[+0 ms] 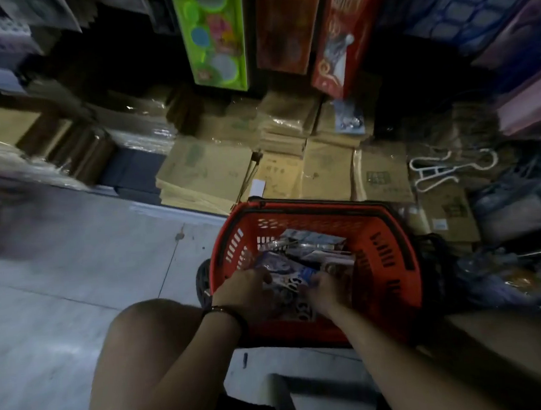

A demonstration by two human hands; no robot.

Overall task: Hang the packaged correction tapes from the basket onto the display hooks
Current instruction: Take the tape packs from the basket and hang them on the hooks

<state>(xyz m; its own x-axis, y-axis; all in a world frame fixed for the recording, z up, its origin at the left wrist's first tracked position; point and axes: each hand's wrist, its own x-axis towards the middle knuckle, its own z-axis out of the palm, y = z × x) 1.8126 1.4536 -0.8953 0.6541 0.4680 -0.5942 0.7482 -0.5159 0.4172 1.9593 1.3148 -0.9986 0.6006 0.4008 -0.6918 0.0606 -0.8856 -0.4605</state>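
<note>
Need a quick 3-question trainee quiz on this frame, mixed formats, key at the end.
1. True or false: the left hand and right hand both reach into the red basket.
2. What lies on the brown packs beyond the basket, towards the right of the view? A) white hangers B) a cup C) scissors
3. Fill in: the packaged items lie in the ___.
Key: 1 true; 2 A; 3 basket.

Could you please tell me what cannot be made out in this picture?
Head view, packages in the basket: too blurred and dim to read their print.
Head view, left hand and right hand: fingertips buried among the packages, so grip unclear.
Head view, display hooks: none recognisable; the upper shelves are dark and blurred.
</note>
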